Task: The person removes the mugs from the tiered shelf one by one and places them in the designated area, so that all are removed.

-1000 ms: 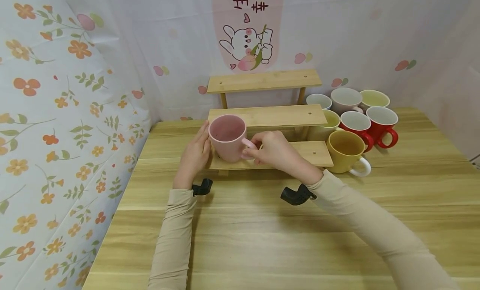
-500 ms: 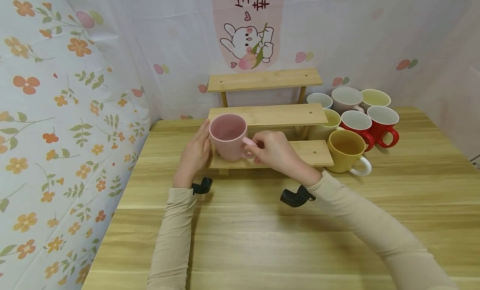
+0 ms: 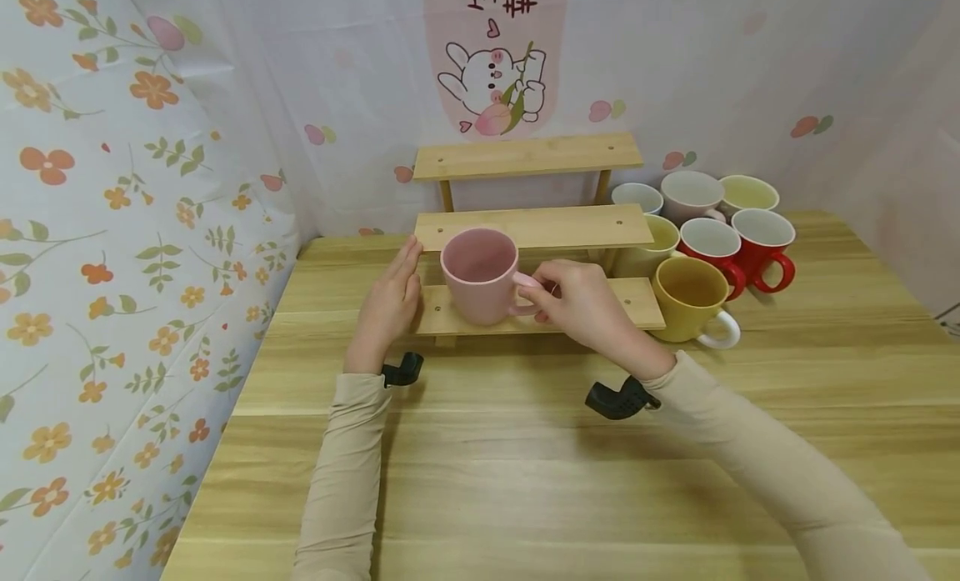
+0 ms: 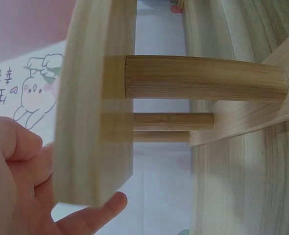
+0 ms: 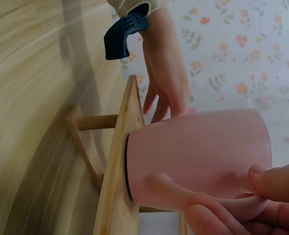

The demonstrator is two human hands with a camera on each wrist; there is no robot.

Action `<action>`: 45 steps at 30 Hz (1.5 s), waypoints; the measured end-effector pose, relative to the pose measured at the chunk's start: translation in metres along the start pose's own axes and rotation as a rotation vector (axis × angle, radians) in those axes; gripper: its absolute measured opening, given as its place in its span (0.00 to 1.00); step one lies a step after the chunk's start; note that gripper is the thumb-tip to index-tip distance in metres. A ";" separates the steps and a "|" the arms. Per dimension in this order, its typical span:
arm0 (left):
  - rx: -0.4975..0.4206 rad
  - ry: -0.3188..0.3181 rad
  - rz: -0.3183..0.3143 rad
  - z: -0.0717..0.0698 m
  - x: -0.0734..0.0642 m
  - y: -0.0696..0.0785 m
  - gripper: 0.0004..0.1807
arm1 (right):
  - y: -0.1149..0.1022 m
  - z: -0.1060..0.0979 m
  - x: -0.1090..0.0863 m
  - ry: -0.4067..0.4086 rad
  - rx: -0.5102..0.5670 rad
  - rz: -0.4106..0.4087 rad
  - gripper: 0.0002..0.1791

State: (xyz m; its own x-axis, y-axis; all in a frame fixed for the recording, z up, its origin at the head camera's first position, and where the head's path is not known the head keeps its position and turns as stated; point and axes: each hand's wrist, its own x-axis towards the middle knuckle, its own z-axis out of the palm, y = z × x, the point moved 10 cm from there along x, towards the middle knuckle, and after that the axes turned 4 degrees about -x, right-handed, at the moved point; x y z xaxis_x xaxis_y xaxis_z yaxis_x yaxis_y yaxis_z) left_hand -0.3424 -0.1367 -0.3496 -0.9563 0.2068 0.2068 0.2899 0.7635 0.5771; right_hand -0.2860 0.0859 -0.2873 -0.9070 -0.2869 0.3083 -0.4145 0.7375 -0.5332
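Observation:
A pink mug point(image 3: 483, 291) stands upright on the lowest board of a three-tier wooden rack point(image 3: 607, 302), left of its middle. My right hand point(image 3: 581, 302) pinches the mug's handle, which points right; in the right wrist view thumb and fingers close round that handle point(image 5: 245, 205). At the rack's left end, my left hand point(image 3: 388, 302) has its fingers extended, and a gap separates it from the mug. In the left wrist view the fingers point(image 4: 93, 213) lie by the end of the lowest board point(image 4: 93, 107); whether they touch it I cannot tell.
Right of the rack, several mugs stand together: a yellow one with a white handle point(image 3: 690, 298) in front, red ones point(image 3: 762, 239), and pale ones point(image 3: 692, 196) behind. The rack's upper boards point(image 3: 532, 228) rise behind the pink mug. A floral cloth point(image 3: 135, 314) hangs at the left.
My right hand has moved the pink mug a little to the right along the lowest board. It was beside my left hand's fingers; now a gap shows there. The left hand stays nearly in place.

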 end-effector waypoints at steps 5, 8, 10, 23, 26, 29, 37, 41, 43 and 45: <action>-0.001 -0.009 0.003 0.001 -0.001 0.001 0.27 | 0.008 -0.013 -0.007 0.043 0.013 -0.002 0.08; -0.003 -0.014 0.005 0.001 -0.001 0.002 0.27 | 0.014 -0.021 -0.012 0.064 0.000 0.007 0.08; -0.004 -0.018 0.005 0.001 -0.002 0.003 0.27 | 0.018 -0.025 -0.015 0.063 -0.005 0.020 0.08; -0.014 -0.009 -0.006 0.002 -0.003 0.000 0.27 | 0.040 -0.059 -0.039 0.129 -0.044 0.050 0.08; -0.010 -0.016 -0.002 0.003 -0.003 0.000 0.27 | 0.045 -0.068 -0.046 0.164 -0.061 0.049 0.07; -0.006 -0.020 -0.003 0.003 -0.003 0.001 0.27 | 0.051 -0.077 -0.053 0.189 -0.068 0.057 0.07; -0.004 -0.014 0.001 0.003 -0.003 0.002 0.27 | 0.071 -0.101 -0.071 0.251 -0.055 0.107 0.08; -0.006 -0.015 0.005 0.002 -0.003 0.003 0.27 | 0.084 -0.112 -0.081 0.264 -0.042 0.142 0.09; -0.009 -0.016 0.006 0.002 -0.003 0.004 0.27 | 0.088 -0.118 -0.086 0.279 -0.053 0.154 0.09; -0.008 -0.015 0.008 0.001 -0.002 0.004 0.27 | 0.092 -0.125 -0.091 0.309 -0.056 0.147 0.08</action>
State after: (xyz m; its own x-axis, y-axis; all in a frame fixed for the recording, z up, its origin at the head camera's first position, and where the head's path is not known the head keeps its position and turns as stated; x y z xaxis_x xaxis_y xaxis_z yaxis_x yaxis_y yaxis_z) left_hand -0.3389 -0.1331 -0.3486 -0.9544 0.2223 0.1992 0.2977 0.7571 0.5816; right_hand -0.2318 0.2562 -0.2659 -0.8878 0.0174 0.4599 -0.2685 0.7921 -0.5481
